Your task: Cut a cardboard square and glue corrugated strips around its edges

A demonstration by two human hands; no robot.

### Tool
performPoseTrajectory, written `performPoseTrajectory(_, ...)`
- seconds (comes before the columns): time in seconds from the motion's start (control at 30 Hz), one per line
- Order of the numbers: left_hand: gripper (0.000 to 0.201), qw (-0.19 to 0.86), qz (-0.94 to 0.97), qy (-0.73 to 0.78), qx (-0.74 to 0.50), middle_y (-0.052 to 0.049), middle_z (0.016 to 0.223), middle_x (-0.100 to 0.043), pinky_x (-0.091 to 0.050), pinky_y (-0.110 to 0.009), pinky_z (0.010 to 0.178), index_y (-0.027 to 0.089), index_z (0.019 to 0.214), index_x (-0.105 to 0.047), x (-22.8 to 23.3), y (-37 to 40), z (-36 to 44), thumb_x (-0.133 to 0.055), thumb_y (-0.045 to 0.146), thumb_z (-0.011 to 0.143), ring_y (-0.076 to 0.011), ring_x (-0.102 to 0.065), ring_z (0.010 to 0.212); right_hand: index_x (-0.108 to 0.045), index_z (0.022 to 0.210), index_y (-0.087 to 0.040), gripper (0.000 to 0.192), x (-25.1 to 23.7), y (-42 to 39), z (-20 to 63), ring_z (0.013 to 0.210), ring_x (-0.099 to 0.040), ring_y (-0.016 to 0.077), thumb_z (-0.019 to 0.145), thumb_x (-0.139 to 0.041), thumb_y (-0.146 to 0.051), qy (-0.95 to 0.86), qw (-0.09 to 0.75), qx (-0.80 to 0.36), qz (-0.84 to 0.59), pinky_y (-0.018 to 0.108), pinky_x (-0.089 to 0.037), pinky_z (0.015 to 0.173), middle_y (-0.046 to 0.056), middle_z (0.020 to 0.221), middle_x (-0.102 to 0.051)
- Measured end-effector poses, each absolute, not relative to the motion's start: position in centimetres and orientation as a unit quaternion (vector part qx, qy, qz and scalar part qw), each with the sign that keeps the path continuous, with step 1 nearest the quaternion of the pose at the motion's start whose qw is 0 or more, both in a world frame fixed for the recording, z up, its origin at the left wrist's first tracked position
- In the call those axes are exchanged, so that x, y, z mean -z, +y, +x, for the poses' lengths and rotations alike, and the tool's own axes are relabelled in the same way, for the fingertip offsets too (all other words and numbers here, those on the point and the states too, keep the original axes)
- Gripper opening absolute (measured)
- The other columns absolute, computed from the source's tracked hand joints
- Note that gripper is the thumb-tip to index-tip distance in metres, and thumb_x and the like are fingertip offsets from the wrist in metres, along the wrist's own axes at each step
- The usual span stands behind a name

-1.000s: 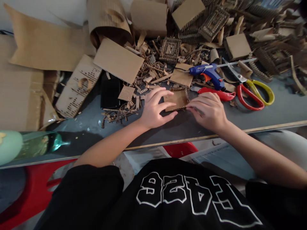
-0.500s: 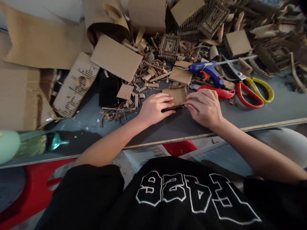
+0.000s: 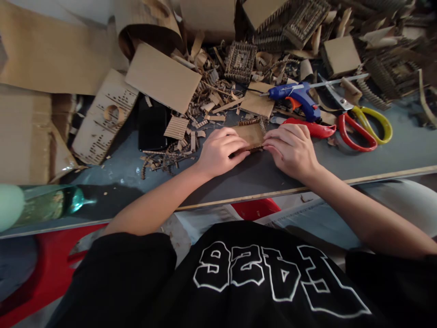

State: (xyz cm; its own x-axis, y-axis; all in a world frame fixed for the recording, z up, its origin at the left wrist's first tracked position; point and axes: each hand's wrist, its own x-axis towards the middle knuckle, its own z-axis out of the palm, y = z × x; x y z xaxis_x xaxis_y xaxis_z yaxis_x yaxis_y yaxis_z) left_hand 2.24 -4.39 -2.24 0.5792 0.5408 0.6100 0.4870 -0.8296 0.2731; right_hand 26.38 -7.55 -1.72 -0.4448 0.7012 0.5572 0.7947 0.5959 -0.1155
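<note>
Both hands were pressing a small cardboard square (image 3: 251, 135) flat on the table (image 3: 392, 157): left hand (image 3: 218, 152) curled over its 9 o'clock side, right hand (image 3: 292, 150) pinching the 3 o'clock edge. Looked like mid edge-trimming; glue gun (image 3: 297, 98) sat at 1 o'clock, scissors (image 3: 362, 125) further right.

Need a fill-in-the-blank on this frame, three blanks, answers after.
1. Both hands, the left hand and the right hand, press on a small piece of ____.
2. The glue gun beyond the hands has a ____ body.
3. The scissors have one red handle and one ____ handle.

Missing words: cardboard; blue; yellow
</note>
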Motion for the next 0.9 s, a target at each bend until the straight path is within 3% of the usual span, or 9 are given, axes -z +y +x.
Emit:
performPoseTrajectory(0.13,0.016,0.039,0.891,0.271,-0.362,-0.001,0.087,-0.080,-0.057,-0.034,0.078,0.019,0.087,-0.078,2.26,-4.42,2.30,-0.068,0.030,0.094,-0.0199,-0.071,0.091,-0.070,0.089,-0.024,0.023,1.66,-7.51,26.46,0.101,-0.057,0.0196,0.102,-0.051,-0.031,-0.848,0.271,0.067,-0.450,0.039,-0.039,0.091,-0.002,0.105,-0.074)
performPoseTrajectory(0.4,0.010,0.065,0.895,0.219,-0.383,-0.004,0.086,-0.079,-0.062,-0.032,0.083,0.014,0.089,-0.076,2.39,-4.22,2.34,-0.069,0.021,0.092,-0.0183,-0.071,0.090,-0.069,0.090,-0.021,0.017,1.85,-7.17,26.47,0.099,-0.058,0.0172,0.100,-0.055,-0.024,-0.855,0.321,0.090,-0.397,0.035,-0.039,0.088,0.000,0.102,-0.074)
performPoseTrajectory(0.67,0.006,0.039,0.899,0.203,-0.385,-0.003,0.088,-0.079,-0.062,-0.031,0.081,0.013,0.091,-0.076,2.41,-4.21,2.28,-0.072,0.018,0.089,-0.0183,-0.070,0.088,-0.071,0.089,-0.023,0.025,1.86,-7.28,26.51,0.100,-0.058,0.0170,0.102,-0.050,-0.026,-0.857,0.279,0.099,-0.422,0.036,-0.039,0.090,-0.001,0.102,-0.073)
performPoseTrajectory(0.9,0.008,0.078,0.883,0.225,-0.405,-0.003,0.084,-0.080,-0.063,-0.031,0.079,0.014,0.086,-0.077,2.41,-4.16,2.38,-0.075,0.022,0.088,-0.0165,-0.071,0.082,-0.074,0.093,-0.022,0.019,2.00,-7.08,26.83,0.109,-0.058,0.0227,0.097,-0.059,-0.032,-0.847,0.298,-0.004,-0.440,0.041,-0.042,0.096,0.004,0.115,-0.072)
